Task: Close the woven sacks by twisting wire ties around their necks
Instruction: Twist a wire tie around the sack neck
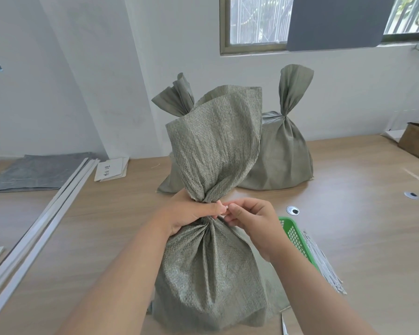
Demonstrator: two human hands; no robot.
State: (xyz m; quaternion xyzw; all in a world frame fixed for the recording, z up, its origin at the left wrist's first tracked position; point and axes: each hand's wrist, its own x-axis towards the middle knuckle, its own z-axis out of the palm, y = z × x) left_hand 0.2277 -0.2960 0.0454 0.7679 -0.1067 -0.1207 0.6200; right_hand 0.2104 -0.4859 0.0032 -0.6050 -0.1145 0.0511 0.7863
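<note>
The step in hand looks like the tying itself: the left hand (191, 211) is curled tight round the gathered neck of the tall grey-green woven plastic sack (211, 274), thumb across the front. The right hand (252, 221) pinches a thin white wire tie (226, 208) between thumb and forefinger, right against the left thumb tip, its other fingers loosely curled beneath. Only a small white bit of the tie shows between the fingertips, so I cannot tell how far it runs round the neck. The sack stands on the pale wooden table (361, 213), its body below both hands and its loose mouth flaring above them. Next, I judge, the right fingers must cross the tie's ends and twist them, with the left grip firm so the pleats do not spring open. Both forearms reach forward, wrists converging at the neck. Beyond the fingers stands a second grey-green sack with a cinched neck (281, 160); just right of the right wrist lie a green plastic mesh basket (294, 235) and a bundle of spare white ties (322, 262).
</note>
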